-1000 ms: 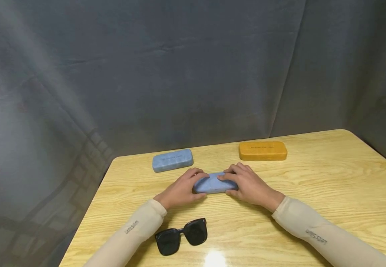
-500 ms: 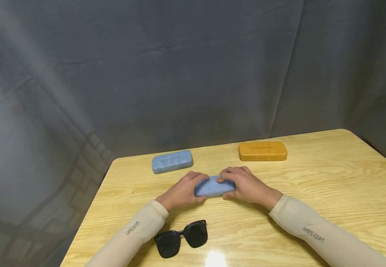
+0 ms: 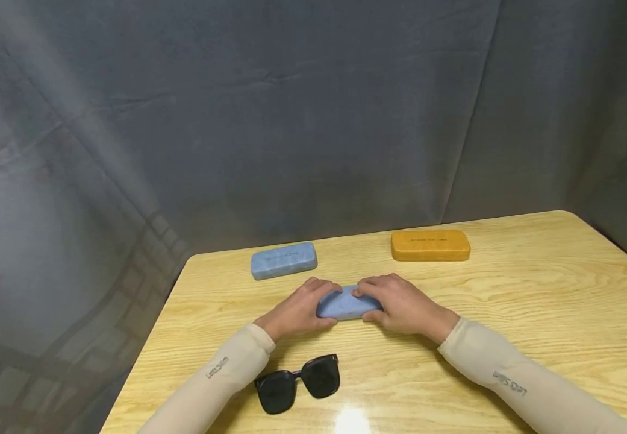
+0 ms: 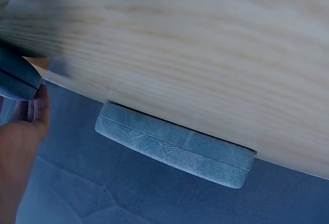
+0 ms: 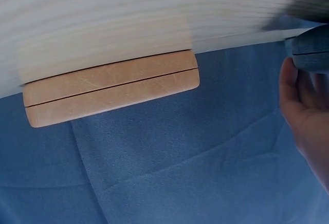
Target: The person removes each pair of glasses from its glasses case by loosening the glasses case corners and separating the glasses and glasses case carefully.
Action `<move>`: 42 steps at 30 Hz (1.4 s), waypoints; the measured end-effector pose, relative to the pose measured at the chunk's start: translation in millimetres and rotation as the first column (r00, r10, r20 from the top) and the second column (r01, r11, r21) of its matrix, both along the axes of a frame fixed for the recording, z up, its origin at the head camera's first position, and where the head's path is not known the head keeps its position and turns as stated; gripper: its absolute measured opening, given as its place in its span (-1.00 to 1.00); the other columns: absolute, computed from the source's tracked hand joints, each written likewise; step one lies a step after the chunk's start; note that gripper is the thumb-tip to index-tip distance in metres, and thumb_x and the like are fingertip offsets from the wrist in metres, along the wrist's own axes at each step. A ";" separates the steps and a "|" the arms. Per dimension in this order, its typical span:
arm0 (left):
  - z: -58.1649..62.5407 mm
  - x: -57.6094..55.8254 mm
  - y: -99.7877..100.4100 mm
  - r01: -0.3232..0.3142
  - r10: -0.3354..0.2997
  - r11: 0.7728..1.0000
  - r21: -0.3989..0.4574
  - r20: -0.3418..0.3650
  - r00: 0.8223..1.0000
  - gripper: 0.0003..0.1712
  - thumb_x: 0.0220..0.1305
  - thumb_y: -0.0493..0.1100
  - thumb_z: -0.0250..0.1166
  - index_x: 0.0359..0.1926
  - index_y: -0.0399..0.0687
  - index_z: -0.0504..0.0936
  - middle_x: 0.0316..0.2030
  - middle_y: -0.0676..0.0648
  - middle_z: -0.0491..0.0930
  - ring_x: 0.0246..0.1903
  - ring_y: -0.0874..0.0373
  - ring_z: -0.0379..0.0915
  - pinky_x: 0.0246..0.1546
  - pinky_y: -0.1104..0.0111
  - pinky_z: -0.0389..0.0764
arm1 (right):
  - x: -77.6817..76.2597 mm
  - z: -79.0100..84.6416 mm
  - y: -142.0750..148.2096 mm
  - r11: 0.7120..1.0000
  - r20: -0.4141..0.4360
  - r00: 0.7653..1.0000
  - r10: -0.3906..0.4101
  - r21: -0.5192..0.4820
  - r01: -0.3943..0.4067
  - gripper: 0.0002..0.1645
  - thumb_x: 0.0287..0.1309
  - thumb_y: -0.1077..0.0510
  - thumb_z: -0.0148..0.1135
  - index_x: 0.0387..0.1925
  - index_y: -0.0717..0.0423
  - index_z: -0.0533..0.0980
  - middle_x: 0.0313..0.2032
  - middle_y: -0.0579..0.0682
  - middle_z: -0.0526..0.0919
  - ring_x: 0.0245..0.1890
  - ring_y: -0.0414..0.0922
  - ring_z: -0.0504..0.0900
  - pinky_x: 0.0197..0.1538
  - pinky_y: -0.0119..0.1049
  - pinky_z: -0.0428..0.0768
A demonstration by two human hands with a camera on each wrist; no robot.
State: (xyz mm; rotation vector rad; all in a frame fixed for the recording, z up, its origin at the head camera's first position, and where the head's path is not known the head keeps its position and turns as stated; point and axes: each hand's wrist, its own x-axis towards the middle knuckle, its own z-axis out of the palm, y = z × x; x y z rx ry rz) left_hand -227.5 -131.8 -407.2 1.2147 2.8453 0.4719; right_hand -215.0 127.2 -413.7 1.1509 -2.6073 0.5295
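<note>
A light blue glasses case (image 3: 346, 303) lies lengthwise between my two hands in the head view, its lid down. My left hand (image 3: 299, 308) grips the left end, thumb on the near side and fingers over the top. At the other end my right hand (image 3: 400, 306) holds it likewise, with a finger bent onto the lid. Both wrist views catch only part of this case, with a dark seam along its side. Whether it touches the table is hard to tell. Black sunglasses (image 3: 298, 384) lie nearer me, partly behind the left sleeve.
Behind the left hand, a second blue glasses case (image 3: 283, 261) sits near the table's far edge. An orange glasses case (image 3: 430, 246) stands at the back right. Grey cloth (image 3: 313, 120) hangs behind the wooden table (image 3: 535, 289).
The held glasses case has come slightly toward me, and my right hand has shifted a little left with it. The sunglasses and the other cases stay put; the head view wobbles slightly.
</note>
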 end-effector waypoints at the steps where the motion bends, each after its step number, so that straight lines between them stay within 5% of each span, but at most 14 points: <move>1: 0.2 0.0 -0.1 0.004 -0.004 1.000 0.003 0.000 1.000 -0.33 0.23 0.05 0.42 0.32 0.10 0.41 0.22 -0.05 0.50 0.18 0.09 0.43 0.10 0.20 0.57 | 0.0 0.2 0.1 1.000 -0.006 1.000 0.006 0.002 -0.006 -0.58 0.06 -0.06 0.49 -0.06 -0.11 0.56 -0.07 -0.14 0.70 -0.21 -0.25 0.62 -0.01 -0.10 0.59; 21: -2.2 0.5 -0.6 0.032 -0.034 0.999 -0.033 -0.045 0.998 -0.36 0.26 0.07 0.39 0.32 0.16 0.41 0.24 -0.04 0.49 0.22 0.07 0.41 0.17 0.19 0.54 | -1.5 -2.5 4.2 0.997 -0.068 0.996 0.065 0.051 -0.061 -0.59 0.26 -0.13 0.30 0.05 -0.09 0.48 -0.21 -0.20 0.67 -0.31 -0.34 0.52 0.02 -0.05 0.59; 31: -1.6 2.7 0.3 0.013 -0.014 0.999 -0.034 -0.031 0.999 -0.34 0.25 0.05 0.41 0.33 0.19 0.41 0.26 -0.07 0.47 0.22 0.05 0.40 0.17 0.17 0.54 | 0.2 -1.9 4.4 0.997 -0.012 0.999 0.039 0.063 -0.039 -0.47 0.34 -0.14 0.20 0.24 -0.03 0.43 0.02 -0.10 0.68 -0.05 -0.16 0.67 0.14 -0.03 0.55; 42: -0.1 1.3 -0.6 0.013 -0.014 1.000 -0.029 -0.041 0.999 -0.32 0.24 0.05 0.41 0.34 0.21 0.38 0.26 -0.04 0.48 0.25 0.05 0.40 0.21 0.16 0.52 | 3.7 -11.4 3.6 0.975 -0.214 0.977 0.015 0.220 0.033 -0.34 0.44 -0.10 0.07 0.43 0.08 0.31 0.20 0.18 0.59 0.13 0.10 0.64 0.15 0.10 0.58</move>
